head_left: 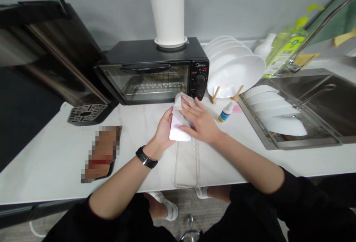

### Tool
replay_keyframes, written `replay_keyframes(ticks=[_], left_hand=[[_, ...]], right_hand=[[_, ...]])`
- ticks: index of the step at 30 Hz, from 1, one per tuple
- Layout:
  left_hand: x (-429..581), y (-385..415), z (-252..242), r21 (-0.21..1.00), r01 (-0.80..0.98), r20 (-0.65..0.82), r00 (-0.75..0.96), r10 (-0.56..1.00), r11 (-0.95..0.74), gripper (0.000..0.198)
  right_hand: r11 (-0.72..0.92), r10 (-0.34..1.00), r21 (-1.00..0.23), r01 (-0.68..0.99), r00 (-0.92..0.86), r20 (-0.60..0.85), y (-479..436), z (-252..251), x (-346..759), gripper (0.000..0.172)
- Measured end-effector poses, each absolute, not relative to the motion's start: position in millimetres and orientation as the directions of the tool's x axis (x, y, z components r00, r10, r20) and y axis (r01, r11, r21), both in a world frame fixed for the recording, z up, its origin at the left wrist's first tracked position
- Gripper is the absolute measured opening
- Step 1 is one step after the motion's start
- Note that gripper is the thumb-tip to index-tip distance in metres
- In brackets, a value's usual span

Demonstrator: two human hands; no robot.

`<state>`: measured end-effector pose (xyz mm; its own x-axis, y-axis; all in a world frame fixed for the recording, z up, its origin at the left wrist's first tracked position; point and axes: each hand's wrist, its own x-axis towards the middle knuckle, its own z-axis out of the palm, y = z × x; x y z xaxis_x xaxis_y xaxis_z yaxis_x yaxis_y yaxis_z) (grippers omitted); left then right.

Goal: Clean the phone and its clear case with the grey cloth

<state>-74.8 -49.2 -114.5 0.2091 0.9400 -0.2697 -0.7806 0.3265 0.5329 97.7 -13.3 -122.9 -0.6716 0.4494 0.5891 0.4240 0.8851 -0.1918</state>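
My left hand (164, 128) grips the left edge of a flat white object (178, 132) lying at the far end of a clear plastic tray (187, 164). My right hand (198, 119) presses a crumpled white wipe (178, 102) down onto that object, fingers stretched flat over it. A black watch sits on my left wrist. A small white dropper bottle with a blue and yellow label (226, 112) stands just right of my right hand.
A black toaster oven (155, 73) with a white utensil holder (168, 12) on top stands behind. White plates (236, 69) lean in a wooden rack; more lie in the sink (319, 104). A dark phone (101, 153) lies left. A green soap bottle (286, 47) stands by the tap.
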Motion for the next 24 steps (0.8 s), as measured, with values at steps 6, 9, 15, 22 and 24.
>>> replay_keyframes(ticks=[6, 9, 15, 22, 24], left_hand=[[-76, -51, -100, 0.521, -0.79, -0.324, 0.166, 0.931, 0.322, 0.047], [-80, -52, -93, 0.538, -0.792, -0.288, 0.148, 0.946, 0.288, 0.057], [-91, -51, -90, 0.531, -0.834, -0.235, 0.028, 0.972, 0.152, 0.047], [-77, -53, -88, 0.556, -0.793, -0.295, 0.092, 0.951, 0.249, 0.039], [-73, -55, -89, 0.559, -0.771, -0.314, 0.143, 0.938, 0.305, 0.039]], right_hand=[[0.972, 0.233, -0.118, 0.201, -0.805, 0.546, -24, -123, 90, 0.06], [0.989, 0.147, -0.071, 0.129, -0.829, 0.54, -27, -122, 89, 0.055], [0.971, 0.21, -0.039, 0.237, -0.761, 0.614, -18, -122, 97, 0.051], [0.845, 0.493, -0.18, 0.503, -0.606, 0.625, -6, -120, 108, 0.065], [0.825, 0.518, -0.194, 0.531, -0.573, 0.635, -5, -120, 108, 0.07]])
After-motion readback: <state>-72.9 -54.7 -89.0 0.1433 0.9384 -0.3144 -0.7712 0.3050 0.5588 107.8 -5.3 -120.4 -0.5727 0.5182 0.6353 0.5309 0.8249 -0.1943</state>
